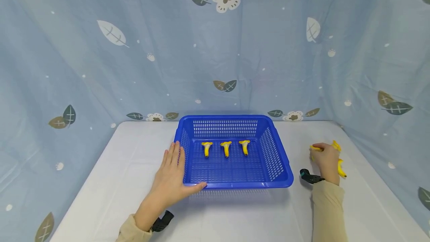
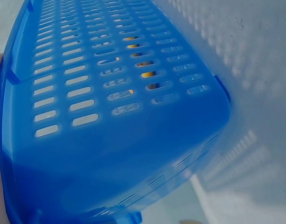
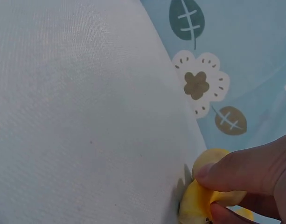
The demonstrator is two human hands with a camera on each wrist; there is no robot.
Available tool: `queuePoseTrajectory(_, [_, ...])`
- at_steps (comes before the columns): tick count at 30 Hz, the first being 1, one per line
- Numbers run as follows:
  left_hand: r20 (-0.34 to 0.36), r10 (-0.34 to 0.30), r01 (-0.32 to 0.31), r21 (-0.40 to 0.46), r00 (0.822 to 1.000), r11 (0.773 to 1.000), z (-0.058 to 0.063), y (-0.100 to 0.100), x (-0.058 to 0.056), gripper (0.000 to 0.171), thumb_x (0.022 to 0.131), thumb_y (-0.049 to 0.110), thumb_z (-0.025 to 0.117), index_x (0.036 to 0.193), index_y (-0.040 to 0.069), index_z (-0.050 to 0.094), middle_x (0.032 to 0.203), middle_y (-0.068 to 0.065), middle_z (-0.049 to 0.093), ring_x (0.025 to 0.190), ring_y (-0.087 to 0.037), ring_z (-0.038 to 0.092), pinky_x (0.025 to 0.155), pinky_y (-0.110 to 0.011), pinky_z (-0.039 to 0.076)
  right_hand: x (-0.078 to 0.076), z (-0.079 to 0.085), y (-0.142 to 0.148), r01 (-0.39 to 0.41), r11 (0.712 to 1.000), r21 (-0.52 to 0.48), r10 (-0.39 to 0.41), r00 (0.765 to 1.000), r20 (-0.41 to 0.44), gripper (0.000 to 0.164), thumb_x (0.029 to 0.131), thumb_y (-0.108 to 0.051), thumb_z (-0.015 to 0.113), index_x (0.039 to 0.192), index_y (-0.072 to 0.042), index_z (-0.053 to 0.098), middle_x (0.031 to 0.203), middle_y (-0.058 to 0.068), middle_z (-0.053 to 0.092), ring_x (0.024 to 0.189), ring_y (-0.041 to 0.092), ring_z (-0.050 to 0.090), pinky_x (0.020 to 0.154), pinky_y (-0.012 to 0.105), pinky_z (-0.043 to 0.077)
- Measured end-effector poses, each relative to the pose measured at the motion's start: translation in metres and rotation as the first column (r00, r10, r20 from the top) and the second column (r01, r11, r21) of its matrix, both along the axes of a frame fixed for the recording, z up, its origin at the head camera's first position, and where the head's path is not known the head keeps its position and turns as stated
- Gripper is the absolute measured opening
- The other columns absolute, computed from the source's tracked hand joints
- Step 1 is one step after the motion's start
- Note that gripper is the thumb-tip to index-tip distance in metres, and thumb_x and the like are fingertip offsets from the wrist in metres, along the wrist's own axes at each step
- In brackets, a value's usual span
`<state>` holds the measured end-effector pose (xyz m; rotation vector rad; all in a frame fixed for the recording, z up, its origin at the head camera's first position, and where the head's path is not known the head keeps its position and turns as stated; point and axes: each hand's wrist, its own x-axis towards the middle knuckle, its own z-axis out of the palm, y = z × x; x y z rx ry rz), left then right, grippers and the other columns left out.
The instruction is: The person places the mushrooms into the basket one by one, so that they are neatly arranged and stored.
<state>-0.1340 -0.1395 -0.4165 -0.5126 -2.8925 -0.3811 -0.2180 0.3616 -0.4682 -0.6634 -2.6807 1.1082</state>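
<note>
A blue plastic basket [image 1: 235, 185] with slotted walls stands on the table. Inside it, three small yellow toy peeled bananas [image 1: 226, 148] lie in a row, their flared ends toward the back. My left hand [image 1: 169, 182] rests on the basket's front left corner, fingers straight along the left rim and thumb along the front rim. Out to the right, my right hand [image 1: 328, 160] pinches a toy peeled banana [image 3: 195, 203] between thumb and fingers, low over the table. Two more yellow pieces lie beside that hand, one behind it [image 1: 336, 145] and one to its right [image 1: 341, 168].
White cloth covers the table [image 1: 235, 223]. A blue curtain [image 1: 268, 47] with leaf and flower prints hangs behind the table and along both sides. Each wrist wears a black camera mount, such as the right one [image 1: 310, 176].
</note>
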Motion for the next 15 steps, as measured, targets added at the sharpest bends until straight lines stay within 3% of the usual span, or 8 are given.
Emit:
queuePoseTrajectory(8, [0.006,0.0,0.0,-0.003,1.0,1.0,0.0001,0.001,-0.0001,0.129,0.074,0.085,0.055,0.151,-0.013,0.022,0.161,-0.03,0.007,0.15,-0.039,0.002,0.121,-0.051,0.009,0.002,0.0012,-0.0016,0.031,1.0,-0.003,-0.031,0.999,-0.009,0.035,0.092,-0.011,0.064,0.119,0.011,0.064,0.118,0.03,0.059,0.099,0.038,0.049,0.072,0.037,0.042])
queuePoseTrajectory(15, [-0.022,-0.006,0.006,0.004,1.0,1.0,-0.0003,0.0018,0.0003,0.129,0.073,0.084,0.057,0.15,-0.014,0.024,0.16,-0.032,0.01,0.15,-0.041,0.005,0.121,-0.052,0.011,0.0017,0.0007,0.0004,0.026,0.999,-0.019,-0.026,1.0,-0.017,0.036,0.093,-0.014,0.066,0.12,0.01,0.064,0.118,0.029,0.058,0.099,0.036,0.048,0.071,0.035,0.04])
